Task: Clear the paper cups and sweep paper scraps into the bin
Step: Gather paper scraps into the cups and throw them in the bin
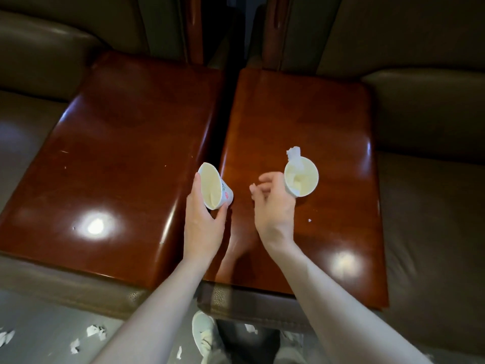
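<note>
Held one empty paper cup (214,186) in the left hand (203,219), grip clamped round its wall with the thumb underneath, tipped on its side with the mouth turned toward the camera, above the inner edge of the left tabletop (118,153) and right at the dark gap between the two tops. Tipped that way, probably, to check for anything inside and to ready it for carrying off or nesting. Had the right hand (273,203) against the near-left wall of the second cup (301,177), over the right tabletop (301,106); could not tell a true hold from a mere touch, nor the grip there as apart or together, given loosely curled fingers lying away from the cup. Saw crumpled paper (294,153) stuffed into that cup and poking up over its far rim, apparently pressed into service as a holder for waste, to save trips. Noted one tiny scrap (309,220) on the right tabletop near the wrist, and more scraps (95,331) scattered on the floor (47,316) beside a shoe (203,329). Found no bin in view, only brown leather seats (433,206) flanking both tops. Judged the clearing as begun but far from finished, with sweeping not yet started. Reckoned the thin cup walls likely to crush under a hard squeeze.
</note>
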`<move>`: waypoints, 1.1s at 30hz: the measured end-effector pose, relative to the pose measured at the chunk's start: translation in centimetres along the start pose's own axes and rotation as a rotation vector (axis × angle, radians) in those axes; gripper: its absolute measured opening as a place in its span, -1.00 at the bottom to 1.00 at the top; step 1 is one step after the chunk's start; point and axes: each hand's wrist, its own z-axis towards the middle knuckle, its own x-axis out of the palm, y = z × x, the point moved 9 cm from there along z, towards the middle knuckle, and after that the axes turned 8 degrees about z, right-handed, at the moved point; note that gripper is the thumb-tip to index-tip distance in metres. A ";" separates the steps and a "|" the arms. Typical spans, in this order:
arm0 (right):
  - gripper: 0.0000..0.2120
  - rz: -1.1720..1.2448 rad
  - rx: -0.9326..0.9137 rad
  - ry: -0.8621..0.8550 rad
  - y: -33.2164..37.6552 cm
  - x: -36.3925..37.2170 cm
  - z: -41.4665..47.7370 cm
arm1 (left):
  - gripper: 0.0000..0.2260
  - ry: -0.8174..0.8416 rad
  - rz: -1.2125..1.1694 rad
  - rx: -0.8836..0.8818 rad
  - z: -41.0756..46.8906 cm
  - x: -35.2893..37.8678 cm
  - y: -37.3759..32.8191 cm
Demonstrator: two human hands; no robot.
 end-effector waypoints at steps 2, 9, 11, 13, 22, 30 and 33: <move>-0.89 0.062 -0.067 -0.127 2.2 -2.6 1.2 | -0.28 0.013 -0.028 0.005 -0.2 0.6 -0.8; -0.88 -0.109 0.107 -0.272 0.0 -8.7 3.9 | -0.28 0.012 -0.029 -0.007 -1.4 2.0 -2.1; -0.84 -0.145 0.128 -0.223 -0.9 -8.6 3.9 | -0.28 0.019 -0.021 -0.006 -1.8 2.3 -2.3; -0.81 -0.150 0.142 -0.186 -1.6 -8.6 3.8 | -0.28 0.020 -0.018 -0.004 -2.1 2.5 -2.5; -0.85 -0.035 0.196 -0.185 -3.0 -9.9 3.6 | -0.28 0.037 -0.004 -0.003 -2.9 2.7 -3.7; -0.07 -0.235 0.180 0.118 -4.2 -5.4 4.9 | -0.20 0.020 0.067 -0.077 -3.0 1.6 -4.0; -0.18 -0.212 0.138 0.100 -3.4 -6.0 5.0 | -0.29 0.014 0.087 -0.079 -2.9 0.7 -4.7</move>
